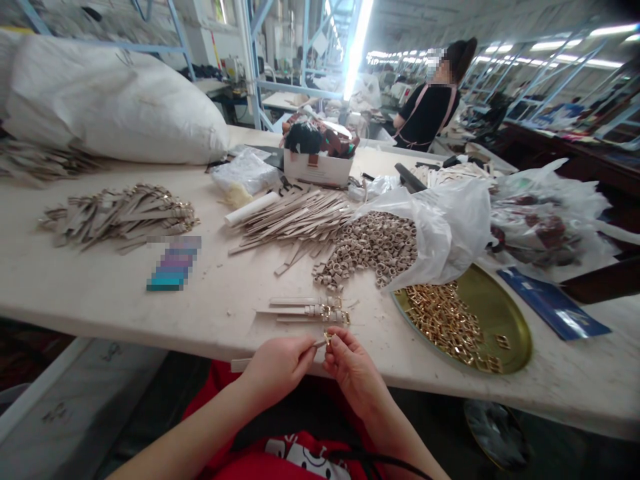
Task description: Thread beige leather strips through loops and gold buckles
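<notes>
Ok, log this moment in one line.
left hand: holding flat beige strap; right hand: holding small gold metal buckle; nearby: beige buckled straps

- Two hands (pixel 281 367), six o'clock
- One held buckle (pixel 328 338)
- Three buckled straps (pixel 295 311), six o'clock
- One tray (pixel 515 327), four o'clock
- One box (pixel 320 171), twelve o'clock

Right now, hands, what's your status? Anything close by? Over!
Left hand gripping strap. Right hand pinching gold buckle at strap's end. Nearby: buckled straps just beyond, tray of buckles off right.
</notes>
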`<state>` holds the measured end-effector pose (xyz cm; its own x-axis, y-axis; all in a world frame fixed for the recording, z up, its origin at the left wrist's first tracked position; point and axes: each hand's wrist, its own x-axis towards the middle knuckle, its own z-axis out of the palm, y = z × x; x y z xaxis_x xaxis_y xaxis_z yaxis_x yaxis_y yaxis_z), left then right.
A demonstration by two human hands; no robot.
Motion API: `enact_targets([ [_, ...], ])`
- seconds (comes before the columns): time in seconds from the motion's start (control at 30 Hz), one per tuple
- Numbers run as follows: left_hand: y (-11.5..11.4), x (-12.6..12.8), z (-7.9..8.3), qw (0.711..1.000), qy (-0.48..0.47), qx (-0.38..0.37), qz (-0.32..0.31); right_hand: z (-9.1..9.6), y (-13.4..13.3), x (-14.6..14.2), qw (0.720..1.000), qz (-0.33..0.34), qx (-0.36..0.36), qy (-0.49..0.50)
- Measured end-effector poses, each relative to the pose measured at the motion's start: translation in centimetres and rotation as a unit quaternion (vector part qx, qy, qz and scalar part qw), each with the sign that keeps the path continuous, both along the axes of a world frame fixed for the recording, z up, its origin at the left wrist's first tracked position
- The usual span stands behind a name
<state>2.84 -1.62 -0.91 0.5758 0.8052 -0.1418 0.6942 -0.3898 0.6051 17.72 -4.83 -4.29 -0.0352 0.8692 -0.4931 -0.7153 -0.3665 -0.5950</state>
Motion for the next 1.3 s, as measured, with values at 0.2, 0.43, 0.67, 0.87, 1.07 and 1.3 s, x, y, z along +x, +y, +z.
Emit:
enact_targets([
  [0.2, -0.7, 0.5, -0.5, 0.996, -0.075, -0.044, 0.031, 0.3, -0.5, -0.5, 0.999, -0.017, 0.035, -0.023],
  [0.43, -0.7, 0.2, 0.1, 0.998, -0.04, 0.042, 0.017, 0.2, -0.8, -0.6, 0.965, -0.051, 0.107, -0.235],
  [0.67, -0.9, 0.1, -0.1, 0.984, -0.157, -0.08, 0.005, 0.4, -0.4, -0.3, 0.999, 0.014, 0.026, -0.024],
  [0.87, -0.9, 0.5, 0.1, 0.985, -0.14, -0.095, 0.043, 0.3, -1.0, -1.1, 0.989, -0.011, 0.081, -0.126],
  [1.07, -1.0, 0.7, 0.1, 0.977, -0.154, -0.135, 0.06, 0.2, -0.9, -0.8, 0.993, 0.023, 0.076, -0.091],
  [1.3, -1.1, 0.8, 0.7, 0.97, -0.164, -0.17, 0.058, 0.4, -0.7, -0.7, 0.99, -0.039, 0.082, -0.11],
])
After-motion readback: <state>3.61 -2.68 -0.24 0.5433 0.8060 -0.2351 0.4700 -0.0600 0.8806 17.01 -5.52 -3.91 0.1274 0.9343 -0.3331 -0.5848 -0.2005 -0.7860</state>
